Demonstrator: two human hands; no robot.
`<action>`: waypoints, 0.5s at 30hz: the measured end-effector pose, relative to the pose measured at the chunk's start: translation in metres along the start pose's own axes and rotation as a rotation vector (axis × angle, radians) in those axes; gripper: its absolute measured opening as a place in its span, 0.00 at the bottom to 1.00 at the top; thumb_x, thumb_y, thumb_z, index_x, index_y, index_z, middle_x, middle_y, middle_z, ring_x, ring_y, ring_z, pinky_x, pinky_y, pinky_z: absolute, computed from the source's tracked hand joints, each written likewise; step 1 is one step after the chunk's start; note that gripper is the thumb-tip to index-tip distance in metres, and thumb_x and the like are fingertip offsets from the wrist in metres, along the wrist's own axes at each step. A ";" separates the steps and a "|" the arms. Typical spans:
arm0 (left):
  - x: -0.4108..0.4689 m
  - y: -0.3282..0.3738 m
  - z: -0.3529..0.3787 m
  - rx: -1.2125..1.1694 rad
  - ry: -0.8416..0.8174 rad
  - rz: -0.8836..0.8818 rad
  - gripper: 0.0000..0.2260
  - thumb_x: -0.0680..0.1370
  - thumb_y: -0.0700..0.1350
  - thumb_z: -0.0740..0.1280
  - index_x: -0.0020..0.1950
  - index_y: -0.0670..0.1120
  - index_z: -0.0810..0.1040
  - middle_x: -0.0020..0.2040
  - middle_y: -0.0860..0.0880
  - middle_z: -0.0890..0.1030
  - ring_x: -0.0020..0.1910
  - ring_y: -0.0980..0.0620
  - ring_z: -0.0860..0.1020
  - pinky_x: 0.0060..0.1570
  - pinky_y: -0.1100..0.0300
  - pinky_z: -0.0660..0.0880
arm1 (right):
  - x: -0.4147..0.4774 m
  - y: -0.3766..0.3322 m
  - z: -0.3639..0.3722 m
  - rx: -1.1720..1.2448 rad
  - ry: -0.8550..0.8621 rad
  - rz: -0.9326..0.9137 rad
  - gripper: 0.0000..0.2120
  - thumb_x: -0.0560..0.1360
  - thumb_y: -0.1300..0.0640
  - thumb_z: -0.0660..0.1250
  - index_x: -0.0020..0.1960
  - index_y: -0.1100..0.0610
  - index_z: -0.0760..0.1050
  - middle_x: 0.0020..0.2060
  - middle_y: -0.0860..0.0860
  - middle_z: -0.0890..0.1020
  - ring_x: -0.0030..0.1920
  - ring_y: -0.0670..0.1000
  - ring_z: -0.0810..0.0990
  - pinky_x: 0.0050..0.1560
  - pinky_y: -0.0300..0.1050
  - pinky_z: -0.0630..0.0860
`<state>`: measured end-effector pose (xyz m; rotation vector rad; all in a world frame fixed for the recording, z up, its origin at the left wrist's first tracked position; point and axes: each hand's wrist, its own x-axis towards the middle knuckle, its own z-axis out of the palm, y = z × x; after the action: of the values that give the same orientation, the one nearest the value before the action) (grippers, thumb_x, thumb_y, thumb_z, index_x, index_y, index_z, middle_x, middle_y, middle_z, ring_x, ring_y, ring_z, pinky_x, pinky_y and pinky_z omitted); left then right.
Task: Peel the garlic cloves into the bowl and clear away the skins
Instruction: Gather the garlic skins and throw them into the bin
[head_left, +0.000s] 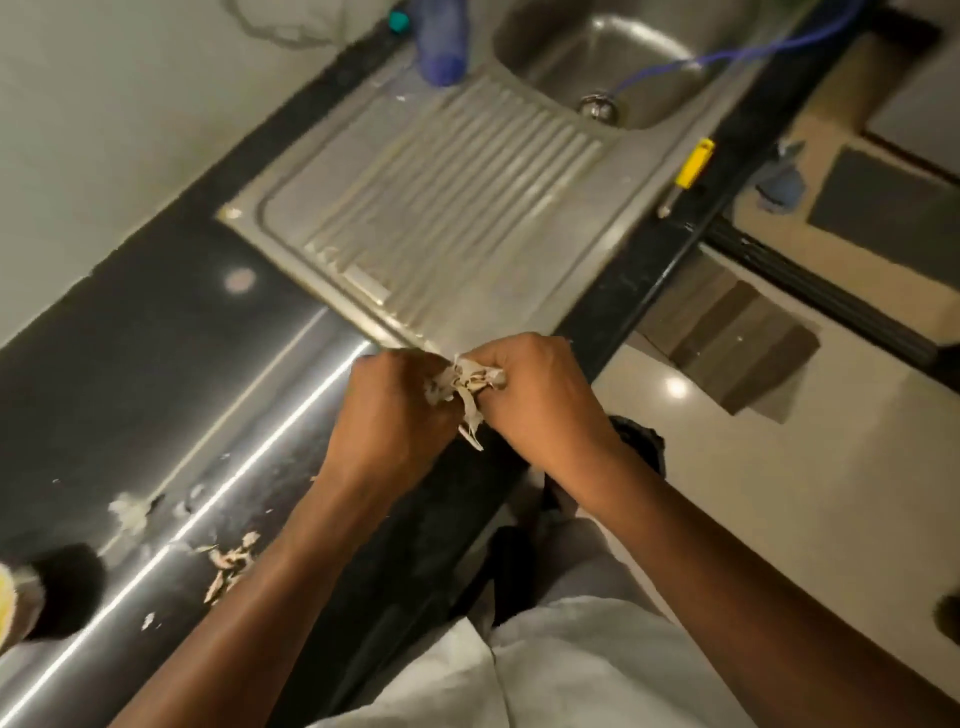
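Garlic skins (467, 387): we see a papery bunch held between both hands, its long axis running left to right, with one strip dangling down toward us.
Loose skins (231, 564): scattered on the tabletop (156, 364), well left of the hands and near its front edge.
Left hand (395, 410): knuckles up, fingers curled, pinching the bunch's left end.
Right hand (540, 395): knuckles up, fingers curled round the right end; our forearms converge from below.
Edges: both hands hover over the tabletop's front edge, just beside the near corner of the drainboard (441, 208).
Open room: bare black tabletop to the left, ribbed drainboard beyond, floor (727, 493) to the right.
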<state>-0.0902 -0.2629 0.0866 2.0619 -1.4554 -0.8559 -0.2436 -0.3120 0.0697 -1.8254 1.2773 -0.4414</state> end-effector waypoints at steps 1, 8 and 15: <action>0.007 0.011 0.016 0.001 -0.034 0.044 0.08 0.74 0.38 0.75 0.37 0.48 0.82 0.26 0.56 0.77 0.25 0.60 0.76 0.26 0.63 0.72 | -0.005 0.013 -0.013 0.000 0.046 0.035 0.10 0.75 0.66 0.72 0.49 0.55 0.89 0.42 0.49 0.89 0.41 0.47 0.86 0.47 0.52 0.83; 0.036 0.088 0.117 0.080 -0.276 0.283 0.11 0.72 0.35 0.72 0.32 0.45 0.77 0.29 0.50 0.79 0.29 0.49 0.77 0.29 0.63 0.68 | -0.046 0.097 -0.089 0.047 0.265 0.264 0.09 0.75 0.58 0.72 0.50 0.49 0.90 0.41 0.49 0.89 0.41 0.49 0.86 0.42 0.46 0.80; 0.046 0.119 0.243 0.195 -0.509 0.358 0.05 0.74 0.40 0.72 0.46 0.46 0.87 0.43 0.46 0.87 0.41 0.48 0.83 0.42 0.62 0.76 | -0.082 0.202 -0.107 0.037 0.384 0.464 0.10 0.75 0.69 0.71 0.44 0.57 0.88 0.32 0.43 0.84 0.37 0.41 0.83 0.37 0.38 0.76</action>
<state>-0.3315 -0.3507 -0.0103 1.6915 -2.1724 -1.1743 -0.4714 -0.3100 -0.0142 -1.3879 1.8828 -0.5647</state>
